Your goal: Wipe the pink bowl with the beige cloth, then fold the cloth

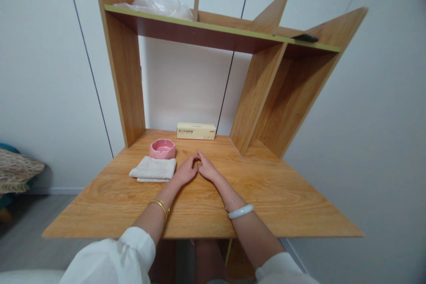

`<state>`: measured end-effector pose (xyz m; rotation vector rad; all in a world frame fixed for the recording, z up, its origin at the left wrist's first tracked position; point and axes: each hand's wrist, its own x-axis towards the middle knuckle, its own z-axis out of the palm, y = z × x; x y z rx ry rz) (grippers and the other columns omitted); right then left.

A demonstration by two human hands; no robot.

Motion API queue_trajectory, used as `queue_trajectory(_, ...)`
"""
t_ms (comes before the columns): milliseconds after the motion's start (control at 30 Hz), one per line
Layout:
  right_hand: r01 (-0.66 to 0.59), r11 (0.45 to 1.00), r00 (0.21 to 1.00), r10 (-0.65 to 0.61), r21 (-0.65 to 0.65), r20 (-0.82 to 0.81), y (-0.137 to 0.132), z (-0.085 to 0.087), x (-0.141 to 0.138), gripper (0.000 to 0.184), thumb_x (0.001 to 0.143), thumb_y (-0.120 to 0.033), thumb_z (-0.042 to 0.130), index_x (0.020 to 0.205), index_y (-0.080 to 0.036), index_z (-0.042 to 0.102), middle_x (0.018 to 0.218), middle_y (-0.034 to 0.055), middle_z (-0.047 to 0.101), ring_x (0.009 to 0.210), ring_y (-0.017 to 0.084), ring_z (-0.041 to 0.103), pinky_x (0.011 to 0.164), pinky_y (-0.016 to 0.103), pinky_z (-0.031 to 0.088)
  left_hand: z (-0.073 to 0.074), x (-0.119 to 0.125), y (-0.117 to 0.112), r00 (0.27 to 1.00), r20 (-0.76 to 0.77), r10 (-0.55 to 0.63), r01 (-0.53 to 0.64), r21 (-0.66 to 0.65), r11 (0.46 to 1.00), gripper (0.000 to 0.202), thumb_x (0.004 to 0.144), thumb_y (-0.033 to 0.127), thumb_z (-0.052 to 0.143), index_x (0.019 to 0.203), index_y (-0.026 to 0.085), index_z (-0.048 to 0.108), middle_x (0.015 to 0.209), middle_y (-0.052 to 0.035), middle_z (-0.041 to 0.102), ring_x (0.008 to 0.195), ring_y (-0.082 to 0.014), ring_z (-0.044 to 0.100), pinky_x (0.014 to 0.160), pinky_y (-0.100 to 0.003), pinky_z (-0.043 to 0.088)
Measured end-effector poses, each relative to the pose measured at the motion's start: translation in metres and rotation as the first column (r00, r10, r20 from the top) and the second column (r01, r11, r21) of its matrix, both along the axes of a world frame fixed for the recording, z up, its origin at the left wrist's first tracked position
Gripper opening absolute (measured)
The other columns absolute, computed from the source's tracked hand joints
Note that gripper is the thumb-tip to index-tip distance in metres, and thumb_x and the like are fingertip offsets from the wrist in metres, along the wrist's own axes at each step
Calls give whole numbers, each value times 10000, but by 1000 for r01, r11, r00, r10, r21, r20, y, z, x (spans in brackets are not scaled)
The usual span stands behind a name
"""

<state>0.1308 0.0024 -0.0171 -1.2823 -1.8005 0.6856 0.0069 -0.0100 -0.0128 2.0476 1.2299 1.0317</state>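
Observation:
My left hand (187,170) rests on the wooden desktop with its fingers loosely bent and nothing visible in it. Close beside it, my right hand (207,168) lies with fingers stretched forward, also holding nothing. The fingertips of both hands meet or nearly meet, leaving a small gap between the palms. Just left of my left hand is a folded grey cloth (153,169). Behind the cloth stands a pink ashtray-like bowl (162,149). A long cream box (196,132) with dark printing lies farther back, beyond both hands.
The wooden desktop (266,204) carries a hutch with an upright panel (124,80) at left and a divider (258,97) at right. On its upper shelf (199,31) are a clear plastic bag (163,5) and a dark flat object (305,37). A patterned cloth (18,166) hangs far left.

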Motion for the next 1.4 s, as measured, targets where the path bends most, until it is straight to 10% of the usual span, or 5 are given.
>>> queue_trajectory(500, 7, 1000, 999, -8, 19, 53, 2, -4, -1, 704, 682, 11, 427, 1359, -175, 376, 1304, 98, 523, 1222, 179, 461, 1074, 394, 297, 0, -1, 1, 1000, 16, -6, 6, 40, 999, 495, 669, -55, 412, 1094, 150, 560, 1127, -98, 646, 1089, -192, 578, 984, -385, 432)
queue_trajectory(833, 53, 998, 998, -52, 44, -18, -13, 10, -33, 406, 801, -194, 474, 1207, -183, 486, 741, 20, 634, 704, 168, 598, 740, 313, 482, 40, -7, -24, 857, 446, 259, -378, 202, 904, 454, 692, 9, 354, 1093, 159, 506, 1151, -83, 584, 1119, -160, 526, 1012, -309, 391)
queue_trajectory(1133, 4, 998, 980, 9, -65, 197, -29, 27, -84, 524, 690, -222, 611, 1193, -172, 472, 936, 53, 671, 807, 199, 628, 656, 260, 459, 62, -65, -14, 841, 229, 490, -534, 213, 818, 318, 725, 103, 416, 1000, 169, 562, 1040, -91, 611, 1039, -228, 540, 980, -405, 397)
queue_trajectory(1400, 194, 981, 892, -167, -23, 420, -22, 64, 21, 438, 649, -113, 606, 1080, -125, 530, 845, 83, 647, 782, 233, 587, 664, 300, 415, 60, -119, 3, 763, 13, 646, -646, 4, 763, 325, 790, 282, 478, 1075, 133, 527, 1245, -175, 476, 1139, -311, 504, 987, -453, 384)
